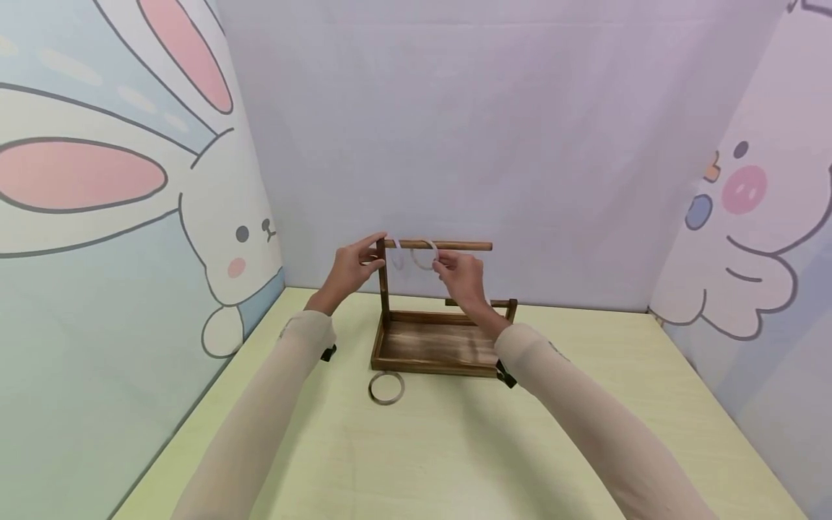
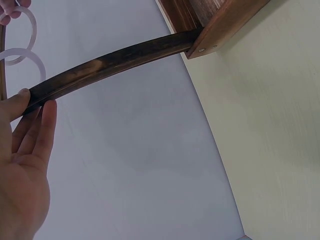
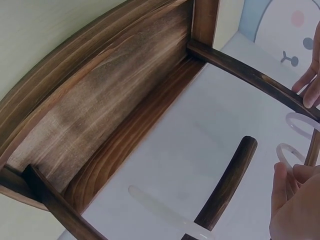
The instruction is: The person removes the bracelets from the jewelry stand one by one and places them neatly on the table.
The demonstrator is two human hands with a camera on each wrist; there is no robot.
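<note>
A dark wooden rack stands on the table, with a tall post (image 1: 383,285) at its left. My left hand (image 1: 351,267) grips the post's top between thumb and fingers. From there an upper bar (image 1: 466,245) runs right. My right hand (image 1: 463,276) pinches a pale translucent bangle (image 3: 286,146) that encircles this bar. Nearer the post, a second pale bangle (image 2: 24,52) hangs on the same bar. A greyish bangle (image 1: 372,391) lies flat on the table before the rack.
The rack's base is a shallow tray (image 1: 435,341). A shorter lower bar (image 3: 227,182) rises at its right, partly behind my right wrist. Beside that bar shows a pale curved strip (image 3: 165,212), cut off by the frame. Printed cloth walls (image 1: 520,144) enclose the table (image 1: 416,462).
</note>
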